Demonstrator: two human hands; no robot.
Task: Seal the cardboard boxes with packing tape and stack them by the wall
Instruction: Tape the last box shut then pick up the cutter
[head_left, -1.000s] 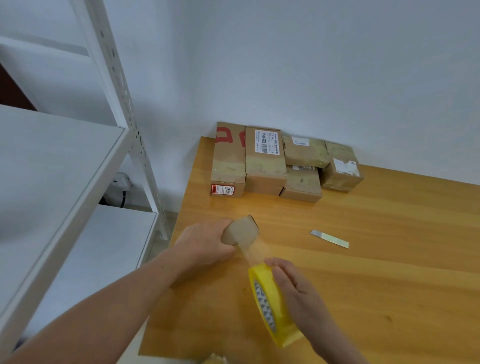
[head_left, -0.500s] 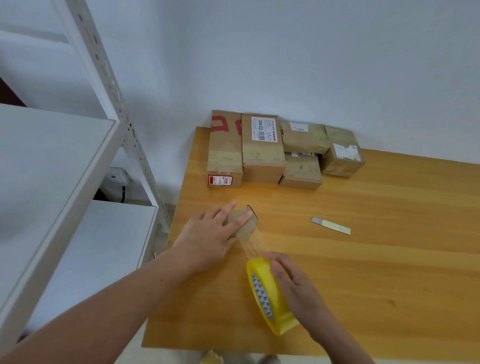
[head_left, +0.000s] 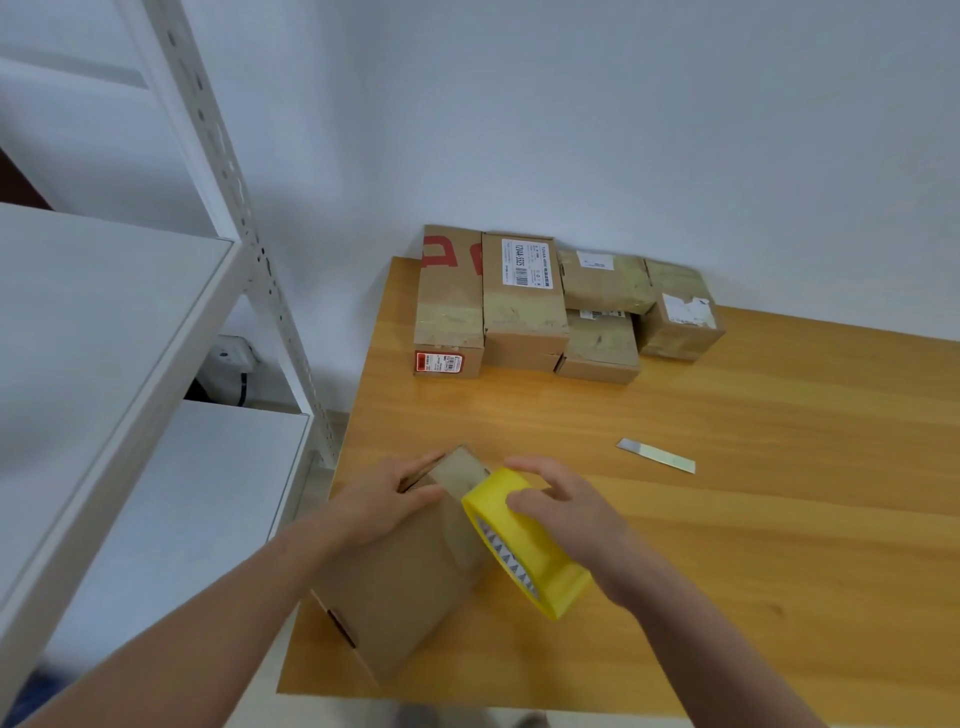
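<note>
A plain brown cardboard box (head_left: 400, 582) lay on the near left corner of the wooden table (head_left: 753, 519), turned at an angle so that one long edge ran toward the table's front edge. Its top face was smooth and unmarked, with a flap edge showing at the far end and a small dark printed strip on the low side wall near the front. The left hand (head_left: 387, 501) lay over the far end of the box, fingers curled down on the flap there. The right hand (head_left: 563, 512) gripped a roll of yellow packing tape (head_left: 524, 540) from above, fingers wrapped over its rim; the roll stood on edge, touching the box's right side, and its inner core showed a grey triangle pattern.

Against the white wall (head_left: 623, 130) at the table's far edge sat a cluster of sealed boxes (head_left: 524, 306), side by side and touching, some taped across with glossy strips and bearing white shipping labels; the leftmost carried red print. A small flat metal blade (head_left: 655, 455) lay alone on the table, well apart from the hands. A white metal shelf unit (head_left: 130, 338) stood to the left.
</note>
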